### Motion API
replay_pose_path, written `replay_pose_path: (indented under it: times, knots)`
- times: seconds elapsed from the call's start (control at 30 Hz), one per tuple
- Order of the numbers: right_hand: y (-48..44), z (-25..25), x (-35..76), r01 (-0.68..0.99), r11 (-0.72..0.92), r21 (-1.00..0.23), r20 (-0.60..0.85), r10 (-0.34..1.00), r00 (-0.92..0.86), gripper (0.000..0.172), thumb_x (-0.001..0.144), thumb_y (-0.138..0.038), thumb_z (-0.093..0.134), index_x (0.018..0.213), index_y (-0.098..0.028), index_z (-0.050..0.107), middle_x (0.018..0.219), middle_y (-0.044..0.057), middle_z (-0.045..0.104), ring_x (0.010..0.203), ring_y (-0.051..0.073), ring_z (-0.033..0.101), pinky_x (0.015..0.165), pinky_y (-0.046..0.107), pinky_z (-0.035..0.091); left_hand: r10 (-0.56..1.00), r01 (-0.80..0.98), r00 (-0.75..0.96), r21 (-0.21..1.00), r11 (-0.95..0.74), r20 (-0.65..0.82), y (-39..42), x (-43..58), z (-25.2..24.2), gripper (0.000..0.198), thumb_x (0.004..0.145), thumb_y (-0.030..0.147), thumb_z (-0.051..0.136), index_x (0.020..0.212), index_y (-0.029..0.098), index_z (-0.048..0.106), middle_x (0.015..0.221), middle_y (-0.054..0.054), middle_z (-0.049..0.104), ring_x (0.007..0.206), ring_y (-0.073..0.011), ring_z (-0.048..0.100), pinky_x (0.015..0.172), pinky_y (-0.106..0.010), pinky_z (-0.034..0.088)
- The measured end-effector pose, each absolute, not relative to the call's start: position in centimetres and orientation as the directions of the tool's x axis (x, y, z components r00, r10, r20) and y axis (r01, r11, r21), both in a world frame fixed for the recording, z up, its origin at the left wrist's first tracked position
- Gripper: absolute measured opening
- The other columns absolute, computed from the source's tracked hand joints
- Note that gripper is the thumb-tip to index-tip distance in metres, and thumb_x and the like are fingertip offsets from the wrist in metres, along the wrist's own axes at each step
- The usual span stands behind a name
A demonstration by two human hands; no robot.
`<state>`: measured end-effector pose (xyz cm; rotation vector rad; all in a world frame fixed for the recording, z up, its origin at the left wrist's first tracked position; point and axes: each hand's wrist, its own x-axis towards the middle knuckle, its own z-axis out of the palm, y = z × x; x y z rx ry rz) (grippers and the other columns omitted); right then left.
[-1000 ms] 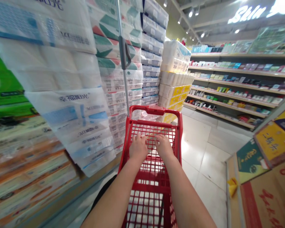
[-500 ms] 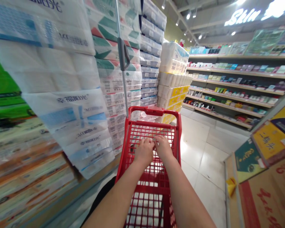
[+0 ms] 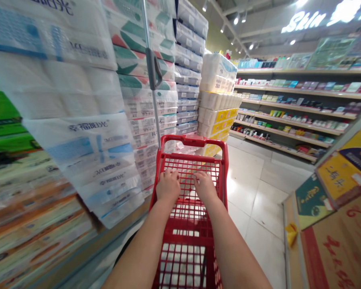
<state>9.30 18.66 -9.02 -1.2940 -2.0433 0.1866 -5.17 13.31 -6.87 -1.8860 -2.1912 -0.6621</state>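
Observation:
A red shopping basket (image 3: 190, 239) with a grid of openings stands below my arms, its red handle (image 3: 194, 140) at the far end. My left hand (image 3: 169, 185) is over the left part of the grid, fingers loosely bent, nothing visible in it. To its right, my right hand (image 3: 205, 186) is over the right part, fingers slightly apart and holding nothing I can see. A gap separates the two hands. Whether either one touches the basket I cannot tell. A metal pole with a grey grip (image 3: 153, 69) rises beside the basket's far left corner.
Wrapped toilet-roll packs (image 3: 93, 132) and tissue packs (image 3: 149, 88) are stacked high along the left. Cartons (image 3: 333, 237) stand at the right. Shelves of small products (image 3: 297, 86) line the back, beyond the tiled floor (image 3: 255, 192).
My hands were close together, fingertips nearly meeting. The left hand has moved left, leaving a gap; the right hand has barely shifted. The view has shifted slightly.

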Motion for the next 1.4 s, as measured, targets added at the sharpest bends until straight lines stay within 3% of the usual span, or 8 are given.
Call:
replay_pose_path:
  times: [0.27, 0.5, 0.73, 0.9, 1.0, 1.13, 1.3, 1.4]
  knots:
    - [18.7, -8.9, 9.4, 0.732, 0.496, -0.466, 0.471, 0.84, -0.27, 0.025, 0.088, -0.015, 0.052, 0.104, -0.021, 0.071, 0.113, 0.008, 0.066, 0.106, 0.021, 0.056, 0.095, 0.034, 0.043, 0.925, 0.984, 0.082, 0.118, -0.135, 0.37, 13.0, -2.7, -7.6, 0.026, 0.086, 0.014, 0.044, 0.104, 0.024, 0.06, 0.119, -0.006, 0.052, 0.106, -0.0231, 0.046, 0.081, -0.033, 0.049]
    - [18.4, -8.9, 9.3, 0.73, 0.493, -0.474, 0.493, 0.835, -0.244, 0.028, 0.089, -0.016, 0.052, 0.111, -0.021, 0.068, 0.116, 0.007, 0.065, 0.109, 0.021, 0.054, 0.095, 0.033, 0.043, 0.849, 0.963, -0.22, 0.244, 0.112, 0.48, 13.7, -6.4, -6.9, 0.024, 0.084, 0.016, 0.047, 0.104, 0.022, 0.059, 0.115, -0.008, 0.052, 0.106, -0.0251, 0.049, 0.091, -0.038, 0.047]
    - [18.2, -8.0, 9.1, 0.71, 0.498, -0.498, 0.476, 0.841, -0.256, 0.032, 0.097, -0.038, 0.044, 0.112, -0.021, 0.067, 0.117, 0.009, 0.064, 0.108, 0.021, 0.056, 0.098, 0.035, 0.04, 0.716, 0.807, -0.132, 0.494, -0.324, 0.686, 15.2, -5.3, -8.6, 0.052, 0.08, 0.008, 0.05, 0.129, 0.021, 0.039, 0.129, -0.011, 0.047, 0.124, -0.0243, 0.045, 0.108, -0.045, 0.039]
    - [17.8, -7.5, 9.2, 0.716, 0.466, -0.52, 0.438, 0.865, -0.244, 0.045, 0.096, -0.045, 0.045, 0.133, -0.021, 0.053, 0.121, 0.011, 0.062, 0.111, 0.024, 0.054, 0.097, 0.037, 0.039, 0.803, 0.593, 0.062, 0.625, -0.508, 0.593, 15.1, -4.0, -9.5, 0.072, 0.081, 0.009, 0.05, 0.144, 0.025, 0.021, 0.137, -0.012, 0.046, 0.124, -0.0212, 0.049, 0.103, -0.042, 0.045]
    - [17.7, -7.6, 9.2, 0.721, 0.458, -0.521, 0.43, 0.87, -0.242, 0.052, 0.092, -0.042, 0.052, 0.138, -0.021, 0.047, 0.122, 0.01, 0.061, 0.111, 0.025, 0.052, 0.097, 0.038, 0.039, 0.803, 0.586, 0.129, 0.609, -0.535, 0.581, 14.8, -3.6, -9.7, 0.075, 0.08, 0.008, 0.049, 0.146, 0.025, 0.017, 0.144, -0.013, 0.039, 0.134, -0.0213, 0.04, 0.109, -0.042, 0.04]
    - [17.9, -8.0, 9.2, 0.719, 0.468, -0.514, 0.427, 0.867, -0.259, 0.055, 0.085, -0.031, 0.059, 0.137, -0.02, 0.048, 0.123, 0.01, 0.059, 0.112, 0.026, 0.05, 0.098, 0.038, 0.04, 0.835, 0.723, 0.062, 0.552, -0.415, 0.547, 14.7, -4.1, -9.5, 0.072, 0.077, 0.008, 0.049, 0.143, 0.022, 0.024, 0.148, -0.012, 0.032, 0.137, -0.0224, 0.034, 0.11, -0.042, 0.038]
    - [18.1, -8.2, 9.1, 0.715, 0.437, -0.545, 0.436, 0.877, -0.203, 0.062, 0.079, -0.019, 0.054, 0.14, -0.016, 0.043, 0.124, 0.012, 0.057, 0.114, 0.026, 0.051, 0.097, 0.037, 0.042, 0.909, 0.92, 0.05, 0.335, -0.203, 0.414, 14.1, -4.2, -8.4, 0.033, 0.082, 0.017, 0.05, 0.115, 0.019, 0.054, 0.121, -0.01, 0.055, 0.116, -0.0241, 0.05, 0.101, -0.041, 0.042]
    - [18.1, -8.0, 9.0, 0.704, 0.405, -0.584, 0.438, 0.887, -0.147, 0.071, 0.077, -0.016, 0.051, 0.146, -0.015, 0.033, 0.13, 0.014, 0.052, 0.115, 0.026, 0.051, 0.097, 0.038, 0.043, 0.923, 0.971, 0.072, 0.186, -0.152, 0.377, 13.4, -3.5, -7.6, 0.021, 0.083, 0.021, 0.052, 0.101, 0.019, 0.061, 0.115, -0.009, 0.058, 0.11, -0.0249, 0.05, 0.096, -0.04, 0.042]
